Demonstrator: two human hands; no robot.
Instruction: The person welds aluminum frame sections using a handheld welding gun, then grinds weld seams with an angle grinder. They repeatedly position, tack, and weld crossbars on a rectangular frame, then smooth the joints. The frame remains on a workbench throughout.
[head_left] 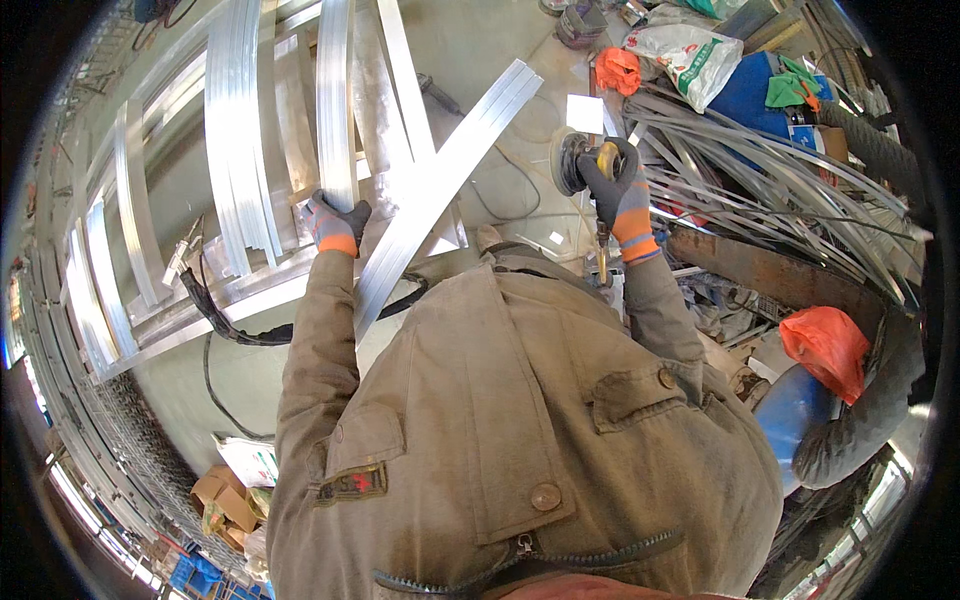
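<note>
In the head view, gripping a long shiny bar (pixel 337 100) at far left with the left hand (pixel 337 222), holding a black-and-yellow sander (pixel 568 162) right of the middle with the right hand (pixel 620 190), wearing a lettered patch (pixel 352 484) near left.

The grey-green floor (pixel 175 380) stretches out in front of me, with a broad metal frame (pixel 160 328) over it, though I can't tell how high that sits. Long silvery bars (pixel 228 140) lie across the frame, some side by side, others with gaps between. A dark cable (pixel 207 380) trails over the bare floor, small white scraps (pixel 556 238) dot it, and thin metal strips (pixel 720 150) heap up to the right.
</note>
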